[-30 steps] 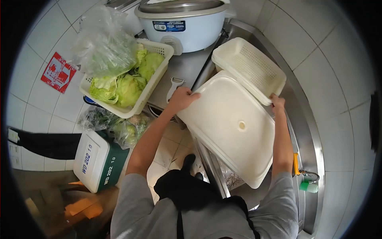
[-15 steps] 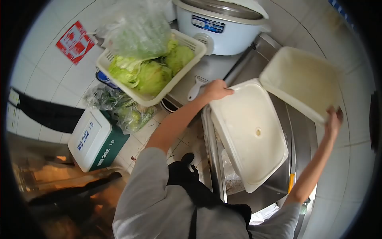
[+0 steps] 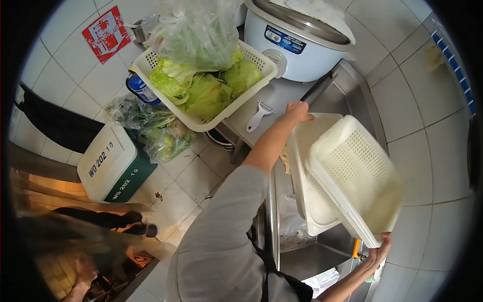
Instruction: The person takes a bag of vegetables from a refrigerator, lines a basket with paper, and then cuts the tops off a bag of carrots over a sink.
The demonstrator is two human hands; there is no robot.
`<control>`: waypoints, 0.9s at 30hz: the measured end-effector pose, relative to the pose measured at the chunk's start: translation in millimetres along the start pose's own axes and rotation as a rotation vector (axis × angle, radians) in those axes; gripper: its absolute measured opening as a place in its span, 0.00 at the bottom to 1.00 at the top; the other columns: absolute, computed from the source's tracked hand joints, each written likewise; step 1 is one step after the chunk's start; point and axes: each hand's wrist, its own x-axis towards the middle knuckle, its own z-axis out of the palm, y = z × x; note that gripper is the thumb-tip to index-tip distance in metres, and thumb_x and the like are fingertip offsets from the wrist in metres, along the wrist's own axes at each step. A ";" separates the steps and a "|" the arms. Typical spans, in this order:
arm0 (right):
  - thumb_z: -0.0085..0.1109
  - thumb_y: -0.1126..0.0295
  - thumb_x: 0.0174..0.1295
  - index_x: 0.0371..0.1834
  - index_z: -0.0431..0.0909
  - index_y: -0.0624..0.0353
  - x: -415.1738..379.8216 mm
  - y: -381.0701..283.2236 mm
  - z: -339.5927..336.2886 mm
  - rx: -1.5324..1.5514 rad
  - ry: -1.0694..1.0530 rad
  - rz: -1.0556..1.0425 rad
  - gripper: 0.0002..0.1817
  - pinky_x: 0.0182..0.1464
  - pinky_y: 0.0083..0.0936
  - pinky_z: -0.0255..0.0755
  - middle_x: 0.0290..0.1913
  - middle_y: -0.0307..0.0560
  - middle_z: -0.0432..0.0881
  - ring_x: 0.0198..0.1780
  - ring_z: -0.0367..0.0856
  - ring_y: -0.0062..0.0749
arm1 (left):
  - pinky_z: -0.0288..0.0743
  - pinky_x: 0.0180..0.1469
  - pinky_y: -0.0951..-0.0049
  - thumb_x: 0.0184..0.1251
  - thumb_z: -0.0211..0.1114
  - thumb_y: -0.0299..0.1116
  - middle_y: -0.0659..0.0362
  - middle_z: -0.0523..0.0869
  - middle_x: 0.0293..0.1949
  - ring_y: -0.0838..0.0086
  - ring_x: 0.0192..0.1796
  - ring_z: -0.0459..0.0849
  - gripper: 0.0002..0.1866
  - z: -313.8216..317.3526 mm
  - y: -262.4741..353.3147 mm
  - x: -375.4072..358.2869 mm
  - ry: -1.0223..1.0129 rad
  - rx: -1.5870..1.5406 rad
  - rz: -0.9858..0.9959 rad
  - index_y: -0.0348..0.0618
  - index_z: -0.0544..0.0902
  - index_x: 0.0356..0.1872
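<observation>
My left hand (image 3: 300,111) is closed on the far rim of a whitish plastic tub (image 3: 298,166) over the metal sink (image 3: 322,256). With fingers wrapped round its near corner, my right hand (image 3: 378,251) holds a cream perforated basket (image 3: 359,166). The basket is tilted and overlaps the right side of the tub in this view. A clear plastic bag (image 3: 291,216) lies in the sink below the tub. Left of my left hand, a white peeler (image 3: 259,117) rests on the metal counter (image 3: 241,123).
A cream basket (image 3: 198,123) holds lettuce (image 3: 206,93) beside a rice cooker (image 3: 302,45). Bagged vegetables (image 3: 163,136) and a green-and-white box (image 3: 115,161) stand at left. Another person's hand (image 3: 85,272) shows at lower left. Tiled wall (image 3: 412,116) borders the sink on the right.
My right hand has brought the basket left and toward me, so it now overlaps the tub. My left hand still grips the tub's rim. The camera view has shifted.
</observation>
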 end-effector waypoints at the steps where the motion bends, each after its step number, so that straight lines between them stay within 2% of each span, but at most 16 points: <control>1: 0.53 0.72 0.40 0.43 0.73 0.66 4.5 13.3 -14.3 0.098 -0.074 0.041 0.22 0.47 0.37 0.76 0.41 0.48 0.77 0.43 0.77 0.41 | 0.73 0.46 0.66 0.47 0.68 0.56 0.53 0.85 0.38 0.64 0.43 0.83 0.24 -3.1 5.1 3.9 -0.067 0.058 -0.023 0.44 0.84 0.35; 2: 0.54 0.72 0.41 0.43 0.73 0.67 10.3 33.2 -29.7 0.103 -0.062 -0.022 0.21 0.48 0.35 0.74 0.41 0.49 0.77 0.43 0.76 0.39 | 0.73 0.46 0.66 0.47 0.68 0.56 0.53 0.85 0.38 0.64 0.43 0.83 0.24 0.3 8.7 6.2 -0.075 0.053 -0.018 0.44 0.84 0.35; 6: 0.52 0.74 0.46 0.40 0.73 0.68 8.5 80.3 -41.0 -0.032 -0.067 0.017 0.16 0.49 0.31 0.70 0.41 0.47 0.76 0.43 0.76 0.35 | 0.70 0.51 0.60 0.49 0.67 0.55 0.55 0.82 0.43 0.63 0.48 0.81 0.24 10.7 16.0 17.0 -0.005 0.151 -0.043 0.46 0.82 0.40; 8: 0.52 0.77 0.50 0.41 0.72 0.67 12.1 85.0 -41.1 -0.031 -0.162 0.011 0.14 0.50 0.30 0.70 0.42 0.47 0.75 0.44 0.75 0.33 | 0.69 0.52 0.59 0.51 0.66 0.55 0.55 0.81 0.44 0.61 0.48 0.80 0.25 15.1 17.7 13.4 0.013 0.228 -0.022 0.46 0.81 0.43; 10: 0.53 0.74 0.55 0.42 0.71 0.66 -5.4 78.4 -13.1 -0.085 -0.169 -0.061 0.12 0.50 0.28 0.70 0.44 0.46 0.76 0.46 0.76 0.32 | 0.67 0.53 0.56 0.54 0.65 0.46 0.55 0.77 0.49 0.61 0.48 0.80 0.22 8.7 16.2 2.6 0.040 0.247 -0.005 0.47 0.78 0.49; 11: 0.53 0.73 0.57 0.44 0.70 0.65 -4.0 77.2 -8.3 -0.100 -0.181 -0.052 0.12 0.51 0.27 0.71 0.44 0.46 0.76 0.47 0.76 0.31 | 0.67 0.53 0.56 0.54 0.65 0.46 0.55 0.77 0.49 0.61 0.48 0.80 0.22 6.5 12.6 -4.6 0.032 0.252 0.001 0.47 0.78 0.49; 12: 0.53 0.72 0.59 0.45 0.70 0.64 -2.2 76.9 -7.1 -0.119 -0.196 -0.039 0.13 0.51 0.26 0.71 0.45 0.45 0.76 0.47 0.76 0.31 | 0.66 0.55 0.56 0.55 0.64 0.41 0.55 0.77 0.50 0.60 0.47 0.80 0.21 6.6 7.6 -14.5 0.102 0.202 0.079 0.47 0.77 0.50; 13: 0.55 0.69 0.58 0.51 0.68 0.64 9.6 81.5 -10.0 -0.113 -0.214 -0.019 0.18 0.52 0.30 0.71 0.47 0.46 0.75 0.49 0.75 0.33 | 0.65 0.56 0.56 0.55 0.64 0.37 0.54 0.76 0.51 0.60 0.47 0.80 0.20 6.2 4.3 -22.4 0.178 0.152 0.151 0.47 0.76 0.50; 15: 0.56 0.67 0.58 0.53 0.67 0.64 12.5 84.0 -5.4 -0.084 -0.233 0.018 0.21 0.53 0.32 0.71 0.49 0.46 0.75 0.51 0.75 0.34 | 0.68 0.54 0.58 0.55 0.62 0.31 0.52 0.78 0.47 0.58 0.47 0.80 0.19 -1.6 2.4 -51.0 0.301 -0.030 0.292 0.45 0.76 0.50; 18: 0.58 0.61 0.57 0.61 0.63 0.57 22.2 81.7 19.9 0.072 -0.316 0.205 0.29 0.55 0.38 0.70 0.56 0.43 0.73 0.56 0.73 0.34 | 0.73 0.49 0.62 0.58 0.61 0.31 0.49 0.80 0.44 0.55 0.46 0.79 0.16 -12.5 -1.8 -117.6 0.338 -0.390 0.514 0.42 0.77 0.48; 19: 0.58 0.62 0.57 0.61 0.63 0.55 25.1 79.7 19.9 0.081 -0.351 0.292 0.29 0.53 0.39 0.72 0.56 0.43 0.74 0.55 0.74 0.36 | 0.72 0.51 0.64 0.60 0.60 0.31 0.49 0.80 0.47 0.58 0.47 0.80 0.15 -22.9 -3.5 -146.3 0.250 -0.527 0.519 0.42 0.77 0.49; 20: 0.58 0.63 0.56 0.61 0.63 0.54 30.4 79.3 21.0 0.096 -0.386 0.371 0.29 0.51 0.39 0.74 0.55 0.43 0.74 0.54 0.75 0.37 | 0.72 0.52 0.67 0.62 0.59 0.31 0.51 0.81 0.47 0.61 0.48 0.80 0.14 -22.0 -7.0 -171.9 0.283 -0.542 0.510 0.41 0.77 0.49; 21: 0.57 0.64 0.54 0.60 0.64 0.55 28.6 76.0 21.4 0.070 -0.434 0.435 0.29 0.48 0.40 0.76 0.55 0.43 0.75 0.52 0.77 0.39 | 0.72 0.52 0.68 0.64 0.58 0.32 0.53 0.81 0.47 0.64 0.49 0.80 0.13 -28.0 -11.7 -198.2 0.100 -0.635 0.352 0.41 0.78 0.48; 22: 0.57 0.66 0.53 0.60 0.64 0.55 25.8 69.2 22.1 0.034 -0.471 0.500 0.29 0.45 0.40 0.78 0.54 0.43 0.75 0.50 0.78 0.40 | 0.73 0.49 0.71 0.65 0.58 0.32 0.55 0.83 0.43 0.69 0.45 0.81 0.13 -25.4 -21.2 -221.2 0.075 -0.684 0.309 0.41 0.78 0.48; 23: 0.55 0.70 0.48 0.58 0.65 0.57 18.6 66.5 31.8 0.037 -0.385 0.484 0.29 0.41 0.40 0.80 0.52 0.44 0.76 0.47 0.80 0.40 | 0.73 0.45 0.75 0.65 0.58 0.32 0.57 0.83 0.40 0.75 0.41 0.81 0.13 -38.6 -26.5 -243.6 -0.034 -0.697 0.214 0.41 0.78 0.49; 27: 0.52 0.75 0.44 0.57 0.65 0.60 12.7 72.6 48.6 0.051 -0.285 0.410 0.30 0.43 0.41 0.80 0.49 0.47 0.76 0.47 0.79 0.41 | 0.73 0.42 0.78 0.66 0.57 0.33 0.60 0.84 0.37 0.79 0.38 0.80 0.13 -24.4 -76.7 -303.3 0.037 -0.760 -0.031 0.42 0.78 0.49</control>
